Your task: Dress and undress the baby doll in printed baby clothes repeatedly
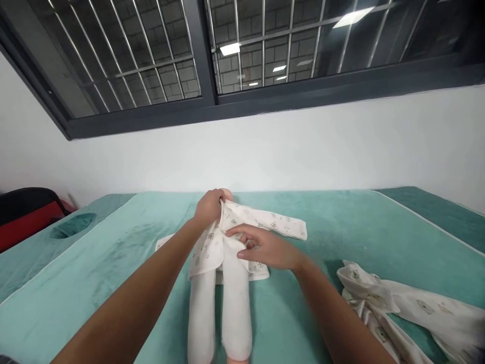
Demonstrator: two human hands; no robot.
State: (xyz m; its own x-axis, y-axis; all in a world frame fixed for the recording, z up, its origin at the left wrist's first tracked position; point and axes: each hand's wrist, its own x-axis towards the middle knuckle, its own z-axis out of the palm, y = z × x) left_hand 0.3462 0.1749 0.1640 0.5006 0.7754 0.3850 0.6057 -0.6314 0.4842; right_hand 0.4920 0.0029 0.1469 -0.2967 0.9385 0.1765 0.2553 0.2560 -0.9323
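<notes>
printed shirt (208, 247) lies on a doll (227, 194) under both hands' fingers. the left hand (209, 206) pinches its collar edge; the right hand (265, 247) is at its front, thumb and forefinger apart. white trousers (237, 308) extend below the fingers, a crumpled garment (413, 303) to their right.

Beneath your hands (207, 208), the green bed (291, 313) bears a white-clad doll (237, 308) (plus a crumpled printed garment (424, 306) to their right).
</notes>
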